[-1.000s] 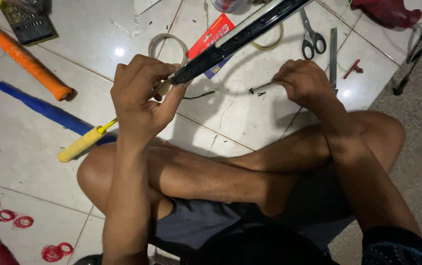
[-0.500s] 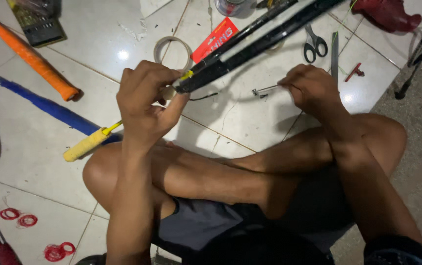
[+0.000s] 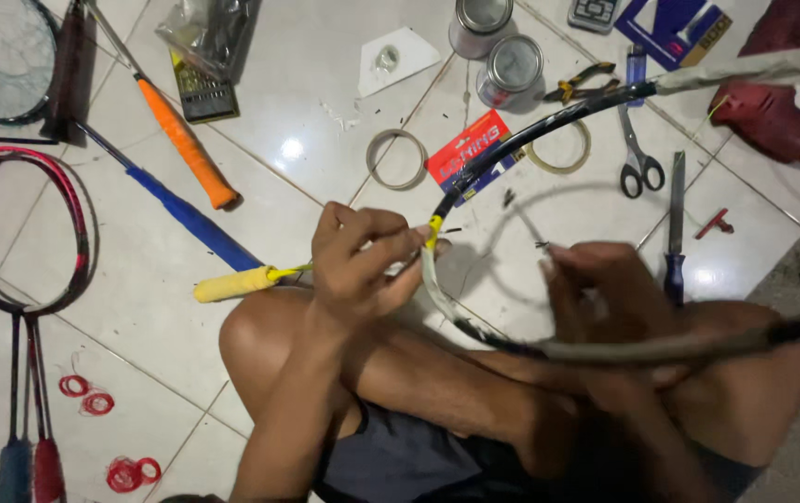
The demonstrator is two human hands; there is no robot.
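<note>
Above the crossed legs, the left hand [image 3: 363, 265] pinches the black racket frame [image 3: 521, 140] at its yellow-marked bend, its grip closed on the rim, while the right hand [image 3: 605, 289] sits behind a blurred stretch of the same frame, so I cannot tell how its grip stands (the rim hides the fingers). On the tiled floor [image 3: 307, 177] beyond lie scissors [image 3: 640, 154], a file [image 3: 675, 228], two tape rings [image 3: 397, 158], two tins [image 3: 510, 67] and pliers [image 3: 582, 82]. Orange-handled [image 3: 186, 144], blue-handled [image 3: 190, 219] and yellow-handled [image 3: 232, 282] rackets lie to the left, near a red racket head [image 3: 23, 228].
</note>
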